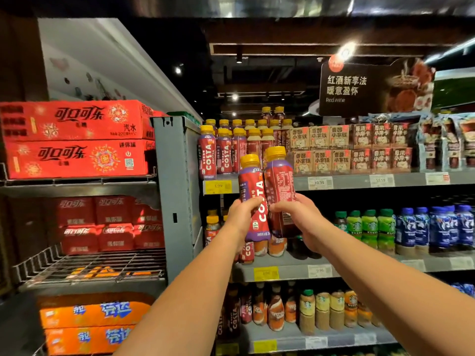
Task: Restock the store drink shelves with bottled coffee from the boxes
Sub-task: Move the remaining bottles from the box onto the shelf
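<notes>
Nearest, lower L: orange cases [90, 319] stacked two high. Above them is a wire rack [90, 268] w/ wrapped red cola packs [110, 224] at its back. Two red cola cartons [77, 140] sit on the rack level above. A grey end panel [177, 196] splits that rack from the drink bay.

Btm shelf [321, 340]: mixed coffee btls, brown and orange labels. Mid shelf [290, 272]: a few Costa btls at far L, partly hidden behind both hands, then green btls [370, 227] and blue btls [437, 227] further R. Top shelf [359, 181]: Costa row [216, 152], yellow caps, several deep, packed vs. the panel. Small cartons [347, 147] sit two high just R of it. A yellow price tag [218, 186] is on the lip below. A black hanging sign [372, 88] is further back, higher.

In the way: the R end of the Costa row and the first cartons stand right behind the two held btls, which cover part of the top shelf lip.

Both forearms are bare, stretched up and fwd, converging. L hand [241, 217] has fingers wrapped round the lower half of L btl [253, 191], thumb across the front, logo to camera. R hand [305, 222] grips R btl [279, 186] low down, back label showing. The btls touch side by side, tops leaning slightly L. Their caps are up among the top shelf stock, bases below its lip.
</notes>
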Action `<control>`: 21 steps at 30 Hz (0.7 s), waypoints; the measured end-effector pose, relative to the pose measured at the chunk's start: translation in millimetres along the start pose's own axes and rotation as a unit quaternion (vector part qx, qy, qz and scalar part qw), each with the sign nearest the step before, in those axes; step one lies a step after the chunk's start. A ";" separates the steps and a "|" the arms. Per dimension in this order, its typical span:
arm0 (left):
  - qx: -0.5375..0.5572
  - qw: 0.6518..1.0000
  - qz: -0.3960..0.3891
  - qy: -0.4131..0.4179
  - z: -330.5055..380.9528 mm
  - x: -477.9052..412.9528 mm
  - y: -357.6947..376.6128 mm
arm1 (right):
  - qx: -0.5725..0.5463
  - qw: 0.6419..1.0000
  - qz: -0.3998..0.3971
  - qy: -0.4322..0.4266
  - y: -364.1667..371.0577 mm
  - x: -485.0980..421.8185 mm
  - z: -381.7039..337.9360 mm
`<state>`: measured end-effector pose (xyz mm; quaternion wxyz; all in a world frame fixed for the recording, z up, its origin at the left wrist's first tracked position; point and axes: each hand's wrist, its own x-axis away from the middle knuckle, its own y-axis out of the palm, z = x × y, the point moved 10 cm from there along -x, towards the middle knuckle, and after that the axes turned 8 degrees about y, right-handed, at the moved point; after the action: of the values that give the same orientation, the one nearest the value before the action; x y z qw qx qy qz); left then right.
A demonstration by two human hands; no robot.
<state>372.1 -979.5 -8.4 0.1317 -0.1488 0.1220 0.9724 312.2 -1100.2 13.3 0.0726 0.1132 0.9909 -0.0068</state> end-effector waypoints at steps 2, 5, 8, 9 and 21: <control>0.012 1.000 0.001 0.003 1.4 -7.9 0.1 | 0.005 1.000 -0.004 -0.006 0.0 -5.1 -6.9; 0.012 1.000 0.017 0.020 9.2 -19.3 -2.0 | 0.007 1.000 -0.011 -0.022 -0.9 -17.3 -15.5; 0.000 0.998 0.032 0.049 19.0 -33.9 -1.4 | -0.004 0.999 -0.020 -0.034 -2.9 -34.5 -21.5; -0.003 0.998 0.033 0.056 22.7 -38.4 0.6 | -0.011 0.999 -0.022 -0.033 -4.0 -41.2 -22.5; -0.078 0.990 0.070 0.090 42.0 -116.2 19.0 | -0.058 0.995 -0.075 -0.037 -20.7 -140.7 -42.2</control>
<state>462.7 -1011.2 71.6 0.0397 -0.2370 0.0672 0.9684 437.2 -1150.5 75.5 0.1149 0.0334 0.9920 0.0413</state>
